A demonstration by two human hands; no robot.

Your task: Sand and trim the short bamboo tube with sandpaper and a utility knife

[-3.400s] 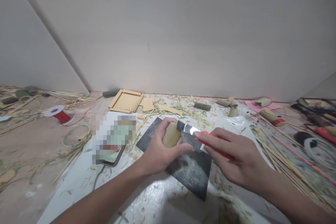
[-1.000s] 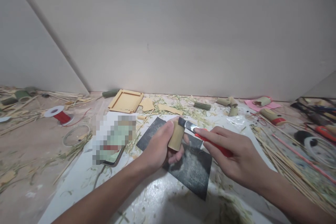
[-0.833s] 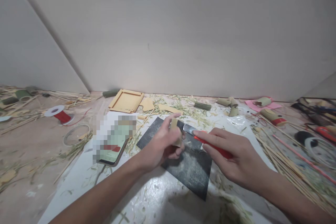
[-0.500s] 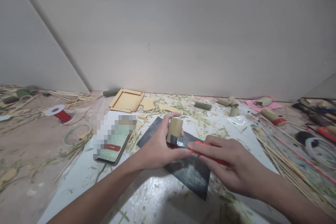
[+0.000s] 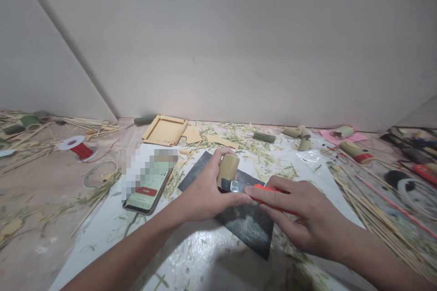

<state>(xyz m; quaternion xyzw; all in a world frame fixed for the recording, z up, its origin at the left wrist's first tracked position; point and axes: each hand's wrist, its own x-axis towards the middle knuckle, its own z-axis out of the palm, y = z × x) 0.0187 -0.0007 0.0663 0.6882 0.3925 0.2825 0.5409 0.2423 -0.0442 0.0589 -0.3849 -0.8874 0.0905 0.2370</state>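
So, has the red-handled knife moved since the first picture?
Yes: against the black sheet, the knife has shifted lower in the view and slightly left.

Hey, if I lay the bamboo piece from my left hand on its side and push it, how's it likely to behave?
The bamboo piece would probably roll, given its rounded wall. It's likely stiff, showing no visible bend in the left hand. Its surface looks fairly smooth, so it may slip a little.
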